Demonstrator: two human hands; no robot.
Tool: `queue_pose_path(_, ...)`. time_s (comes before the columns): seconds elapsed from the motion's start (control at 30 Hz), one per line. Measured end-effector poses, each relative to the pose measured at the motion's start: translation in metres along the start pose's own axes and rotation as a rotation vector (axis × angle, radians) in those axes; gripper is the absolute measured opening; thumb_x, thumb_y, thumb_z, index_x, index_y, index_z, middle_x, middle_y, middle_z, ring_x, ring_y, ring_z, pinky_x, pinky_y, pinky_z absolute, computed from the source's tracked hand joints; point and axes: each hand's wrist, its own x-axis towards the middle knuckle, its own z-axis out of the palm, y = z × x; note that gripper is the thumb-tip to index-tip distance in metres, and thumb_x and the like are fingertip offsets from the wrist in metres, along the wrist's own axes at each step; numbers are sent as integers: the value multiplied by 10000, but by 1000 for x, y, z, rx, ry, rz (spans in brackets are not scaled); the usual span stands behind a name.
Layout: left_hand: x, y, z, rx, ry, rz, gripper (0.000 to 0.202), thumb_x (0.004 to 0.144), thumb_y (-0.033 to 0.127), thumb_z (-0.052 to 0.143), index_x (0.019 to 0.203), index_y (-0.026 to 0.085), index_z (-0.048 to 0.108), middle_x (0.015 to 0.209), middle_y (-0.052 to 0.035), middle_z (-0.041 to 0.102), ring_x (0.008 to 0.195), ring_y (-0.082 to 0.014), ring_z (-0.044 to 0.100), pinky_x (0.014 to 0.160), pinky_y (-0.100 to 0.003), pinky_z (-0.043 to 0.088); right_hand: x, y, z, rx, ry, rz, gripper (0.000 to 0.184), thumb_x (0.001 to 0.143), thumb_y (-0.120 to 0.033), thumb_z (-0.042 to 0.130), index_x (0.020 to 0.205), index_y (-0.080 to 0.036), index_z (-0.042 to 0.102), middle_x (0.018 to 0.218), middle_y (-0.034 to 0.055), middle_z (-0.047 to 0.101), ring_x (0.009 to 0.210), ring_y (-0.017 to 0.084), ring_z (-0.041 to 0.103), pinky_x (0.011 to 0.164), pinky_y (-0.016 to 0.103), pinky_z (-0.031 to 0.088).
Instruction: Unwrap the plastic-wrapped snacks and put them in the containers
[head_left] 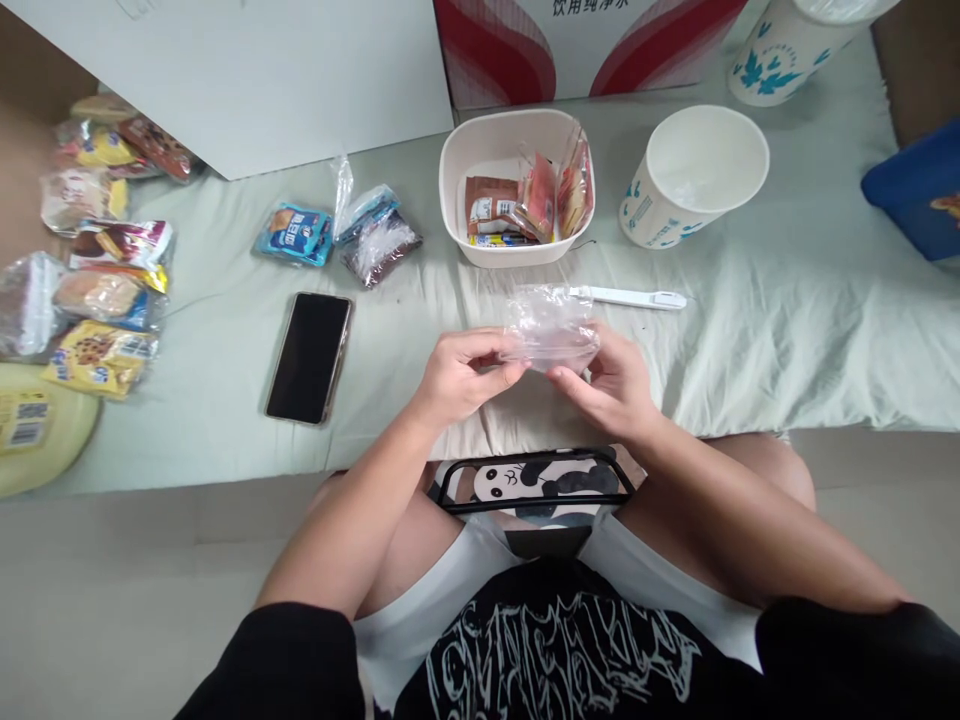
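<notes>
Clear plastic bag (553, 322) is held up between both hands, over the near edge of the pale green cloth (225, 330). Left hand (463, 374): thumb and fingers pinching the bag's left side. Right hand (619, 388): thumb in front, fingers partly hidden behind the film, gripping the right side. Probably a resealable type (band across the lower part), but glare makes that hard to confirm. White slim-handled tool (637, 298) lies just beyond, its left end passing behind the bag. White tub (516, 254) with wrapped snacks (536, 195) stands farther back, paper cup (679, 185) to its right. Black-screened phone (309, 358) lies left of the left hand, near blue snack packets (294, 234).
</notes>
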Motion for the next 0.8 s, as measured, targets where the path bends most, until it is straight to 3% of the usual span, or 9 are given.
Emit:
queue_pose_path(0.1,1,6,2,2,53,-53,161,813,284,782,741,180,683,682,8,674,612,-90,603,549,-211,487,-1,2,2,92,48,147,248,967,-388,684,803,-224,595,805,15,623,737,143,599,673,300,498)
queue_pose_path(0.17,1,8,4,-29,94,-86,191,767,251,794,811,201,615,650,51,612,571,-72,559,526,-195,454,-1,5,4,208,117,274,250,938,-436,724,893,-248,566,803,-7,599,694,126,589,638,279,508)
queue_pose_path(0.23,1,8,4,-60,79,-140,291,740,232,790,899,226,546,631,84,564,542,-63,527,511,-184,424,0,7,5,330,165,374,393,856,-469,810,1044,-285,518,877,-14,612,713,128,618,640,274,544)
queue_pose_path(0.33,1,5,2,-97,-18,-247,409,739,246,777,1025,250,485,670,95,570,545,-61,523,523,-185,415,2,9,5,455,54,493,624,795,-495,856,1222,-317,438,932,-7,626,750,154,666,669,304,589)
queue_pose_path(0.4,2,3,1,-148,-52,-291,488,739,290,787,1100,262,460,761,76,610,583,-66,562,555,-197,448,2,7,4,490,-68,539,621,832,-510,816,1263,-309,418,857,-23,605,686,150,642,626,303,571)
queue_pose_path(0.5,4,-1,0,-190,-15,-300,513,766,351,789,1135,268,443,813,62,616,638,-77,607,601,-212,478,1,4,3,467,-180,553,628,850,-507,794,1297,-295,407,820,-37,575,636,127,588,568,275,509)
queue_pose_path(0.6,3,-2,2,-159,-12,-285,476,801,337,767,1147,265,448,813,58,632,639,-79,608,605,-217,469,2,2,3,455,-225,568,726,797,-508,830,1340,-285,403,918,-8,611,732,136,624,624,276,517)
queue_pose_path(0.67,1,-2,2,-139,-48,-249,468,815,326,759,1168,265,457,848,44,662,666,-87,624,630,-226,485,3,1,2,404,-254,593,646,788,-492,831,1276,-250,485,896,-3,618,739,133,612,641,272,501)
queue_pose_path(0.8,0,-6,-2,-117,-46,-117,463,831,374,761,1189,263,489,1002,-14,703,864,-135,685,758,-266,541,5,-1,-5,187,-263,593,314,820,-449,768,874,-193,595,724,-14,575,643,107,508,588,256,403)
